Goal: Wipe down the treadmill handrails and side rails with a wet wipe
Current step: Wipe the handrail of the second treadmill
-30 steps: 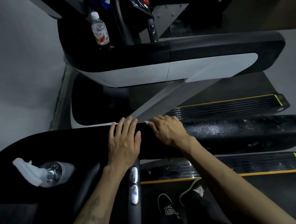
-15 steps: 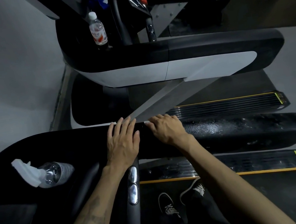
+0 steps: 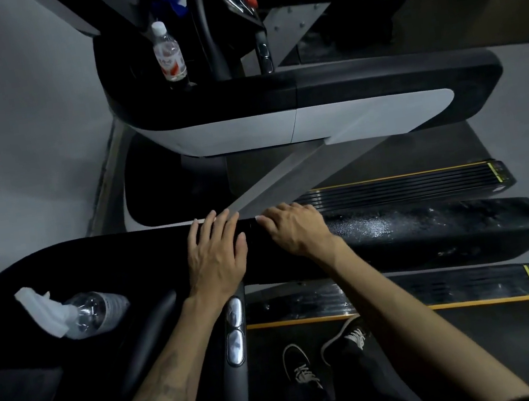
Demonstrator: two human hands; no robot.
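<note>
Both hands lie on top of the black handrail [image 3: 435, 235] of the treadmill, side by side and just apart. The left hand [image 3: 218, 254] is flat, with its fingers straight and close together, pressing down on the rail. It holds nothing that can be seen. The right hand [image 3: 297, 229] has its fingers bent down over the far edge of the rail. A tiny white bit shows at its fingertips, but it is too small to tell if that is the wet wipe. No wipe can be seen clearly.

To the right of the right hand, the handrail looks wet and shiny, with small drops on it. Below the right arm runs a side rail [image 3: 409, 295], a dark ribbed strip with a yellow edge. A second side rail [image 3: 403, 187], on the next treadmill, lies just past the hands.

To the left of the left hand, a clear spray bottle [image 3: 80, 314] with a white top lies on its side on the black console. Near the left wrist are two shiny silver grip pads [image 3: 235, 333]. Under the arms, two black shoes [image 3: 325, 353] with white laces stand on the belt.

Far past the hands, a water bottle [image 3: 168, 54] with a red and white label stands upright in the next treadmill.
</note>
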